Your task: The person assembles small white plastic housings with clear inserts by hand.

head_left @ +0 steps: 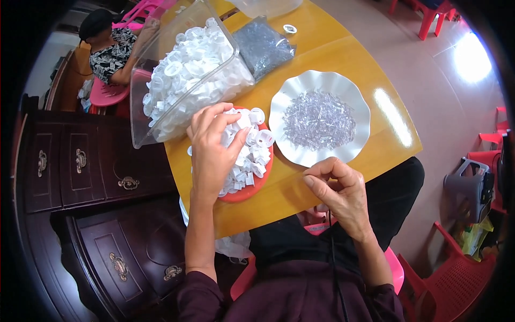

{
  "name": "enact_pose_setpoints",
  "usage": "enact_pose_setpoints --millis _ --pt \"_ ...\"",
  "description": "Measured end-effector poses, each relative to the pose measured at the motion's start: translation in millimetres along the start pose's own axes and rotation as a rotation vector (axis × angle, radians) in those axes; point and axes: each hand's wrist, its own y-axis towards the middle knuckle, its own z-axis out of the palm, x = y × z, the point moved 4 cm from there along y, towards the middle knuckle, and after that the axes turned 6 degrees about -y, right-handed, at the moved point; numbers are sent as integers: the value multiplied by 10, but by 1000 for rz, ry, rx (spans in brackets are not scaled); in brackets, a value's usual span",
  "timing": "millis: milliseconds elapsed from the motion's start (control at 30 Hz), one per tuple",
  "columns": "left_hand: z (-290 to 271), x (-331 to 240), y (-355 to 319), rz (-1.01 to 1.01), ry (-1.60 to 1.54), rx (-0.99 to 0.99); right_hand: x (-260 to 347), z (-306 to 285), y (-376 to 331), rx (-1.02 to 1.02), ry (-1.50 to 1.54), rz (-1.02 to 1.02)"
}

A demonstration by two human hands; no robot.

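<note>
My left hand is over a red dish heaped with small white plastic parts. Its fingers are curved and apart, with the fingertips at the top of the heap. My right hand is in a pinch, thumb against forefinger, just off the near rim of a white wavy-edged plate. Whatever that pinch holds, if anything, is too small to make out. A pile of thin clear plastic pieces lies in the plate.
A clear plastic bin full of white parts stands at the table's far left. Beside it lie a bag of dark pieces and a small round white part. Another person sits beyond. Dark drawers stand left.
</note>
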Motion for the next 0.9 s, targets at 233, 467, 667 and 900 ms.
enact_pose_setpoints --millis 233,467,667,900 --pt "175 -401 -558 9 -687 -43 184 224 -17 15 204 -246" --pt "531 -460 -781 -159 -1298 -28 18 220 -98 -56 347 -207" --pt "540 -436 -853 -206 -1318 19 -57 212 -113 -77 372 -198" --pt "603 -443 -845 -180 -1367 18 -73 194 -115 -130 242 -260"
